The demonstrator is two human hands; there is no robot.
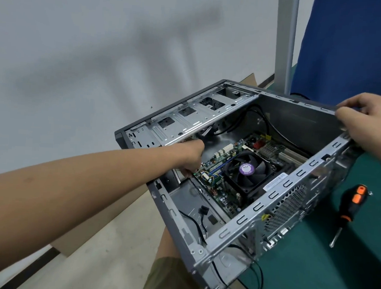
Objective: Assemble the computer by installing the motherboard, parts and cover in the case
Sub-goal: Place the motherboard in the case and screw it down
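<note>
- The open grey steel computer case (279, 178) sits tilted at the near-left edge of the green-topped counter (311, 274), part of it overhanging toward the person's lap; if the steadying grip slackens, it may slide or tip off the edge.
- The right hand (363, 119) is curled closed over the case's far upper rim, fingers hooked on the sheet-metal lip; that thin edge looks sharp, so a slip there could cut, and it appears to be the main thing steadying the case.
- The left hand (190, 157) reaches inside, fingertips pinched at the left edge of the green motherboard (214, 179); whether it grips the board itself or something small beside it, I cannot tell.
- The motherboard lies on the case floor with its black square cooling fan (249, 170) on top; whether it is screwed down is not visible; if loose, the tilt could shift it off its mounts, and forcing it may flex the board or scrape the small parts.
- Loose black cables (191, 220) trail across the floor and out of the near corner; they could be trapped under the board or snag the left forearm.
- The black-and-orange-handled screwdriver (348, 207) lies on the counter just right of the case; a jolt could roll it off.
</note>
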